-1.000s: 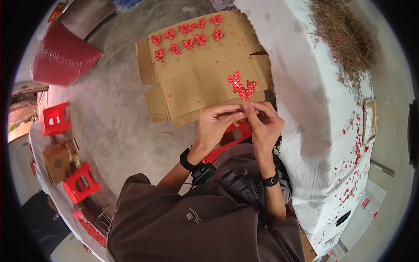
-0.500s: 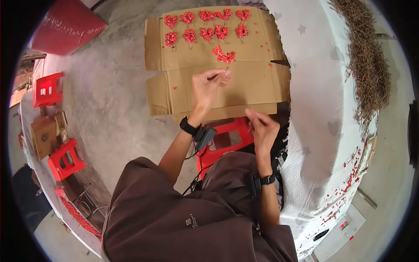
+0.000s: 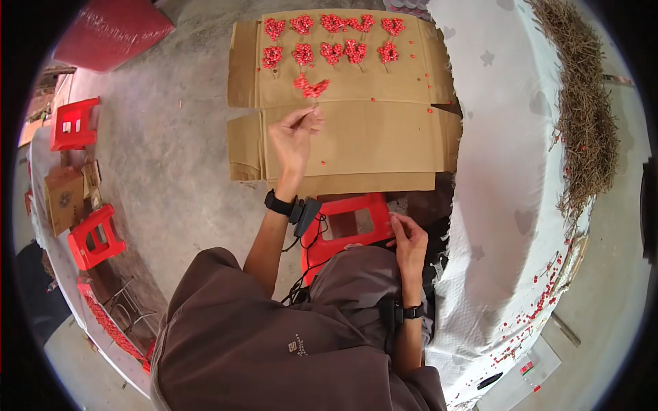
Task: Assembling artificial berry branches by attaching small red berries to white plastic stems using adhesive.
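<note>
My left hand (image 3: 295, 137) is closed in a pinch above the brown cardboard sheet (image 3: 370, 147). From its fingertips a small bunch of red berries (image 3: 312, 87) points away from me, held by its thin stem, which the fingers partly hide. Just beyond it, several similar red berry bunches (image 3: 301, 53) lie in two rows on the far part of the cardboard. My right hand (image 3: 410, 246) hovers nearer my body, by the red plastic stool (image 3: 314, 253). Its fingers are bent, with thumb and forefinger apart, and nothing shows between them.
Loose red berries dot the cardboard. On the right runs a white-covered table (image 3: 493, 205) bearing a pile of thin brown twigs (image 3: 588, 116) and scattered berries (image 3: 538, 305). More red stools (image 3: 96, 236), a cardboard box (image 3: 65, 200) and a red wrapped bundle (image 3: 113, 34) stand on the left.
My left hand has carried the berry bunch leftward over the cardboard. My right hand has drawn back toward my body, away from the cardboard's near edge.
</note>
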`<state>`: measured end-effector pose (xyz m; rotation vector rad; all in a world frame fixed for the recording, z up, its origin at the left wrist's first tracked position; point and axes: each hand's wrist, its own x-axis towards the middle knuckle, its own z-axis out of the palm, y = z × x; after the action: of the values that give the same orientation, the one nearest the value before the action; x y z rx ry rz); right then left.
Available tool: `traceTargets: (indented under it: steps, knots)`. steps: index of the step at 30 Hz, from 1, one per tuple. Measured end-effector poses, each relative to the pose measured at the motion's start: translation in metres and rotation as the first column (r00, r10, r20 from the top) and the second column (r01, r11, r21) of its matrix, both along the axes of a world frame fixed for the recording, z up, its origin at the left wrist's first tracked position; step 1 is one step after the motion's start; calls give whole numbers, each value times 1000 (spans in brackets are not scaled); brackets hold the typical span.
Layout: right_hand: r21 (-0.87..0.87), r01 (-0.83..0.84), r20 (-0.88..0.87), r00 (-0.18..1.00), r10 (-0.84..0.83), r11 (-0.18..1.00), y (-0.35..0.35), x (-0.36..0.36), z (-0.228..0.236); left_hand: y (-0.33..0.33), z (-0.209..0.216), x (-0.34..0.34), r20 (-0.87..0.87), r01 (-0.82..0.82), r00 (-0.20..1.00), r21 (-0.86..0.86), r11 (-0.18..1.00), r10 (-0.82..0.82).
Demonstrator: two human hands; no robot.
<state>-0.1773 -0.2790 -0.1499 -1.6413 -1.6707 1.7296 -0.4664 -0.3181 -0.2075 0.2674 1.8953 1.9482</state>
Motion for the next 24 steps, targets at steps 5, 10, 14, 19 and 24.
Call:
traceTargets:
  steps: [5, 10, 14, 19, 24]
  knots:
    - [75, -145, 85, 987, 138, 987, -6, -7, 4, 50, 12, 19, 29, 76, 997, 34, 997, -77]
    - [109, -136, 78, 989, 128, 985, -6, -4, 0, 115, 16, 39, 84, 167, 981, 113, 979, -177]
    - [199, -199, 94, 979, 183, 960, -8, -3, -2, 179, 15, 42, 136, 201, 966, 129, 971, -218]
    - [190, -166, 36, 986, 162, 968, -6, -5, 2, 217, 4, 34, 105, 200, 968, 220, 955, -227]
    - [180, -156, 29, 988, 153, 971, -4, -3, -1, 228, -10, 19, 94, 188, 974, 186, 964, -208]
